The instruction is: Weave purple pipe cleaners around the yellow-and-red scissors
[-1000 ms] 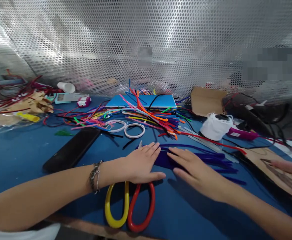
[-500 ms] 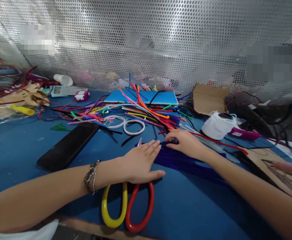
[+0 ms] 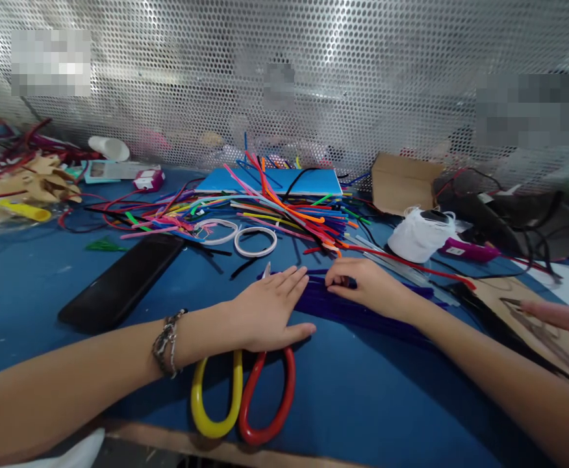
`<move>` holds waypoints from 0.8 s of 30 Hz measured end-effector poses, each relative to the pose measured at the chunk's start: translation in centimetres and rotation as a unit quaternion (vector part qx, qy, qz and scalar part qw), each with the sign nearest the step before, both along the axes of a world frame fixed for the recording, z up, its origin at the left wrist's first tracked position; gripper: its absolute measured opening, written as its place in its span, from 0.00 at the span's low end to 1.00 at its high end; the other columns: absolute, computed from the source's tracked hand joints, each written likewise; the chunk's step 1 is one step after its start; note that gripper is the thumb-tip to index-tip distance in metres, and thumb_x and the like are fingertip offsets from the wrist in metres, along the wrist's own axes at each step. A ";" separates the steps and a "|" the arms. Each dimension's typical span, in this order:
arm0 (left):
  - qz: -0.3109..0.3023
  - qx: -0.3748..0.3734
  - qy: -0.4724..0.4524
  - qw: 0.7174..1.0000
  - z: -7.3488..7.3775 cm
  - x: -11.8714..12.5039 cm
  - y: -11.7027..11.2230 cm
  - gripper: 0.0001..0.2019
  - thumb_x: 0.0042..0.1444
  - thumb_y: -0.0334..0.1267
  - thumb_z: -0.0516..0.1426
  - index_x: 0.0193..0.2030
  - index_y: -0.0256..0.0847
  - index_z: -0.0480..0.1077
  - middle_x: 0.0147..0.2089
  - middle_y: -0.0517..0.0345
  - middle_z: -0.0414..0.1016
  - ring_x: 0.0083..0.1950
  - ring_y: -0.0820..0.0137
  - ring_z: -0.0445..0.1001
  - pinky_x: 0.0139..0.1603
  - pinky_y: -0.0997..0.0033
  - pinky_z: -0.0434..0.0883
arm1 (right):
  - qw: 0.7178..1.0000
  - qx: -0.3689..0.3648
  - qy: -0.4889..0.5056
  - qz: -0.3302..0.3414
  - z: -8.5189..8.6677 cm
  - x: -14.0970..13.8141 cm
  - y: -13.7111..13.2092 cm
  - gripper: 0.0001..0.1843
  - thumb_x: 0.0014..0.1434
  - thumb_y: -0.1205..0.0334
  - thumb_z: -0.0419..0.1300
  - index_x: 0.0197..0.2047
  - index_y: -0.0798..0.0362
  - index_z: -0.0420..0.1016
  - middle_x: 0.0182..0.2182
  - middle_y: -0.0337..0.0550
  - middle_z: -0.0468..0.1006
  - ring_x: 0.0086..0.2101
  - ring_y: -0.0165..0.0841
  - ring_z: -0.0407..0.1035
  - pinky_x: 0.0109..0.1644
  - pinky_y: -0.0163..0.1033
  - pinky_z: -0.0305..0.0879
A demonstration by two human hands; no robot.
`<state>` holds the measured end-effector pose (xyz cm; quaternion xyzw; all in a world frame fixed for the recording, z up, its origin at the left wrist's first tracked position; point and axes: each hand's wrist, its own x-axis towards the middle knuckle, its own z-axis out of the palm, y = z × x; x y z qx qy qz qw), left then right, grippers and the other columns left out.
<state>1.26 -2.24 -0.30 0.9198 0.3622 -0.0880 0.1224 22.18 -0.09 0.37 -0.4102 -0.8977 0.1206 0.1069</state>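
My left hand [image 3: 269,312] lies flat, fingers stretched out, over the ends of a bundle of dark blue pipe cleaners [image 3: 321,304]. Beneath the same hand is a large pair of scissors, whose yellow handle loop [image 3: 195,396] and red handle loop [image 3: 289,396] stick out toward me; the blade tip shows past the fingers. My right hand [image 3: 362,283] is above the bundle, fingers curled and thumb meeting the forefinger in a pinch. Whatever is between those fingertips is too small to make out. The bundle runs rightward beneath my right wrist.
Many-coloured pipe cleaners [image 3: 289,211] lie heaped before a blue board [image 3: 308,179]. A black oblong case [image 3: 121,283] lies left, with white rings [image 3: 255,251] behind the scissors. White yarn [image 3: 418,237], a cardboard box [image 3: 404,182] and a pink glue gun [image 3: 557,318] are on the right.
My right hand has drawn slightly nearer to me, its fingers curling closer together over the bundle. The left hand stays flat on the scissors. The view has shifted a little.
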 end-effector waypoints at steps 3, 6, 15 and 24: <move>-0.001 0.003 -0.007 1.000 -0.1 0.0 0.1 0.37 0.61 0.54 0.41 0.66 0.25 0.41 0.68 0.42 0.32 0.69 0.58 0.35 0.66 0.53 0.44 | 1.000 0.022 -0.014 -0.006 0.0 -0.1 -0.1 0.05 0.56 0.71 0.54 0.31 0.56 0.71 0.28 0.41 0.71 0.28 0.29 0.64 0.34 0.34 0.60; -0.004 0.005 -0.026 1.000 -0.2 -0.1 0.1 0.37 0.60 0.54 0.42 0.66 0.24 0.42 0.68 0.41 0.35 0.68 0.56 0.37 0.65 0.52 0.46 | 0.999 0.036 -0.006 0.007 0.2 -0.1 -0.7 0.07 0.57 0.70 0.53 0.33 0.56 0.72 0.30 0.43 0.72 0.30 0.30 0.66 0.36 0.34 0.61; -0.006 0.006 -0.030 1.000 -0.3 -0.1 0.1 0.36 0.60 0.54 0.42 0.66 0.25 0.43 0.68 0.41 0.35 0.69 0.56 0.37 0.65 0.52 0.45 | 0.998 0.049 -0.048 -0.005 -0.1 0.1 -1.4 0.06 0.57 0.68 0.54 0.32 0.55 0.72 0.29 0.43 0.73 0.29 0.31 0.67 0.34 0.35 0.62; -0.006 0.016 -0.031 0.999 -0.2 -0.1 0.0 0.36 0.60 0.53 0.42 0.65 0.24 0.45 0.68 0.40 0.37 0.68 0.56 0.39 0.65 0.53 0.46 | 0.997 0.058 -0.034 0.035 0.2 0.2 -2.7 0.07 0.58 0.67 0.52 0.32 0.54 0.71 0.30 0.43 0.72 0.30 0.31 0.68 0.35 0.35 0.63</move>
